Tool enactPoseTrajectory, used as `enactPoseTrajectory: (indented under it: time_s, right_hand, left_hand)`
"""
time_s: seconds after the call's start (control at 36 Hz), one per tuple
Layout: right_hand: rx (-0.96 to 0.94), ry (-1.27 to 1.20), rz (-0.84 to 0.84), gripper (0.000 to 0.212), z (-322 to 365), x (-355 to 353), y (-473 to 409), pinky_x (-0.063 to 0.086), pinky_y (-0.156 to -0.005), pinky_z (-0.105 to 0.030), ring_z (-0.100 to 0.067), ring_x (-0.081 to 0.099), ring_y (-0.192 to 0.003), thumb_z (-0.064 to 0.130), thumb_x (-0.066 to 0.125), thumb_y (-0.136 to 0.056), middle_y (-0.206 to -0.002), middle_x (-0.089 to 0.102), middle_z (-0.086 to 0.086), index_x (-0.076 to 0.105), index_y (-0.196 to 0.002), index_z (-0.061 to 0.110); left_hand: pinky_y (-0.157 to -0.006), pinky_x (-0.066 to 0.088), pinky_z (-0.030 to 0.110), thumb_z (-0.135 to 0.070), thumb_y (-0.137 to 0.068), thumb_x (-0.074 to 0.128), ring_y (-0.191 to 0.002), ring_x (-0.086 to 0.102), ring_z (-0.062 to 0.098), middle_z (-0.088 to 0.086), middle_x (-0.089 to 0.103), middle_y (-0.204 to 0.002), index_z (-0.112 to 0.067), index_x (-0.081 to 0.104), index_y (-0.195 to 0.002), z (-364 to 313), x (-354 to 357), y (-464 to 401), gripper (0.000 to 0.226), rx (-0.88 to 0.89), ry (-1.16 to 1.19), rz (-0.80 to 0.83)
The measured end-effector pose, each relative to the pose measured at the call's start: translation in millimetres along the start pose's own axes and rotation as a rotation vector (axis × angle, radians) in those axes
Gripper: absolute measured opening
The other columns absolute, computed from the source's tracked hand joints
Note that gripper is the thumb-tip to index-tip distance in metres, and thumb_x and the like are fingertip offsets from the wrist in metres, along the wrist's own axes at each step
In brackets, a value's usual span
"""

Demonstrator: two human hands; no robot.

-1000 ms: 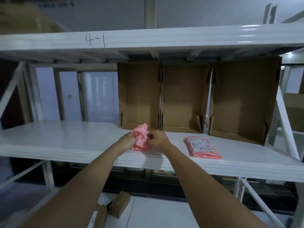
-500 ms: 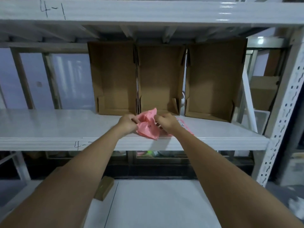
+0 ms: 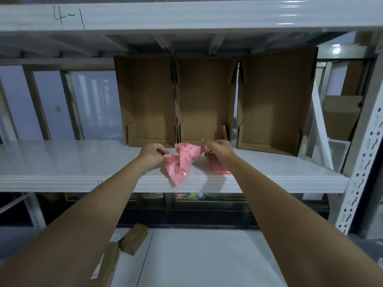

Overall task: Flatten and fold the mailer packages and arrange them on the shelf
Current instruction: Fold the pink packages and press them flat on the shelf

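Note:
A crumpled pink mailer (image 3: pixel 182 160) hangs between my two hands just above the front of the white shelf (image 3: pixel 62 162). My left hand (image 3: pixel 152 155) pinches its left edge and my right hand (image 3: pixel 218 149) grips its upper right edge. The bag is stretched out sideways, still creased, with its lower corner drooping past the shelf's front lip. A second pink mailer (image 3: pixel 219 167) lies flat on the shelf, mostly hidden behind my right forearm.
Three open cardboard boxes (image 3: pixel 205 100) stand on their sides at the back of the shelf. An upper shelf marked "4-1" (image 3: pixel 186 15) runs overhead. A perforated upright post (image 3: pixel 364 152) is at the right. Small brown boxes (image 3: pixel 134 238) lie on the floor below.
My hands have pulled apart, spreading the balled-up pink mailer wider. The view has shifted so the flat mailer is now largely covered by my right arm.

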State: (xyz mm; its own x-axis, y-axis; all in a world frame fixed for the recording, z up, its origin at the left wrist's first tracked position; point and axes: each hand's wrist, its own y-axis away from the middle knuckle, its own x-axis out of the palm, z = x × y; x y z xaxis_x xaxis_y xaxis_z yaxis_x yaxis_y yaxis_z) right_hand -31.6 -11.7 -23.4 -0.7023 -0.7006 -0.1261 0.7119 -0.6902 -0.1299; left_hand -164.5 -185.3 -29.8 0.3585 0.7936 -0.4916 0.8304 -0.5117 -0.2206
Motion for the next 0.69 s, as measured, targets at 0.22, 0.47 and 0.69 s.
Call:
enactPoseTrajectory:
  time_s: [0.22, 0.47, 0.69]
  right_hand:
    - [-0.031, 0.045, 0.101, 0.018, -2.9, -1.1, -5.1, 0.048, -0.051, -0.02, -0.014, 0.059, -0.072, 0.004, 0.064, -0.09, -0.089, 0.066, -0.007, 0.063, -0.073, 0.01]
    - [-0.118, -0.001, 0.005, 0.029, -3.2, 1.6, -14.2, 0.045, -0.049, -0.022, -0.014, 0.054, -0.062, -0.006, 0.056, -0.091, -0.072, 0.06, -0.008, 0.055, -0.066, 0.009]
    - [-0.152, 0.002, -0.041, 0.026, -4.9, 1.4, -16.8, 0.049, -0.053, -0.023, -0.014, 0.055, -0.065, -0.006, 0.057, -0.091, -0.076, 0.059, -0.007, 0.054, -0.07, 0.009]
  left_hand:
    - [-0.088, 0.054, 0.038, 0.002, -0.074, 0.077, -0.089, 0.062, 0.027, 0.009, 0.065, -0.087, -0.008, 0.068, -0.08, 6.7, -8.0, -5.3, 0.014, 0.01, -0.028, -0.071]
    - [-0.067, 0.052, 0.033, 0.0, -0.078, 0.074, -0.077, 0.058, 0.022, 0.01, 0.064, -0.088, -0.003, 0.071, -0.091, 5.9, -22.9, -2.8, 0.013, 0.012, 0.035, -0.117]
    - [-0.069, 0.047, 0.021, -0.001, -0.075, 0.078, -0.073, 0.056, 0.015, 0.003, 0.063, -0.076, 0.001, 0.072, -0.094, 13.3, -41.4, 0.3, 0.02, 0.04, 0.143, -0.167]
